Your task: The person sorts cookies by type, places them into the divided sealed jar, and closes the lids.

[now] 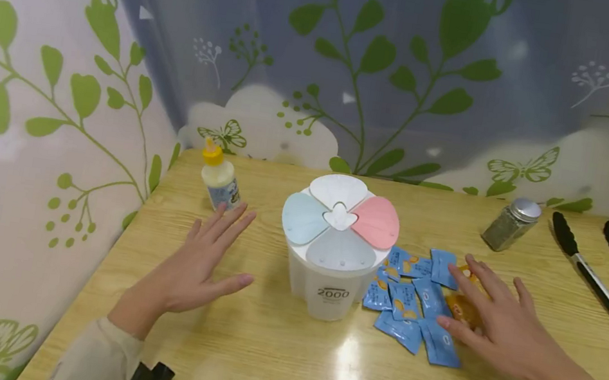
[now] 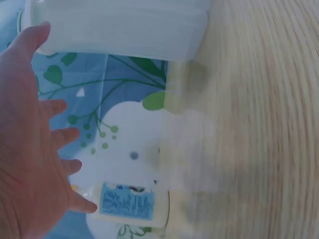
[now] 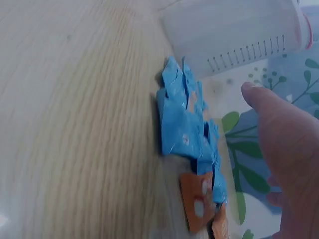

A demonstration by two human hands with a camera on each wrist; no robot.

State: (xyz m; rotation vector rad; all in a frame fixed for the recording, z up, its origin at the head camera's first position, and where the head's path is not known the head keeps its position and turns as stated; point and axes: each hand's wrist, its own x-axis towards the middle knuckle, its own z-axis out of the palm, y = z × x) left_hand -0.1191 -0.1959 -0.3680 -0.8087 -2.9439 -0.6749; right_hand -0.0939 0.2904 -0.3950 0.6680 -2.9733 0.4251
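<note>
My left hand (image 1: 200, 266) hovers with fingers spread, left of a white storage canister (image 1: 333, 295) marked 2000. Its petal-shaped lid sections are white, blue, pink and pale grey, all down. Just beyond the left fingertips stands a glue bottle (image 1: 218, 181) with a yellow cap; the left wrist view shows the hand apart from this bottle's blue label (image 2: 127, 201). My right hand (image 1: 507, 329) is held with spread fingers above the right side of several blue sachets (image 1: 402, 301). Orange packets (image 1: 465, 310) lie partly hidden beneath it. In neither hand is anything held.
A glass jar (image 1: 512, 225) with a silver lid, holding dark contents, stands at the back right. Black-tipped tongs (image 1: 606, 291) lie spread at the far right. Patterned curtain (image 1: 402, 74) borders the wooden table (image 1: 279, 368) at the back and left. A small black object (image 1: 154, 378) shows by the left sleeve.
</note>
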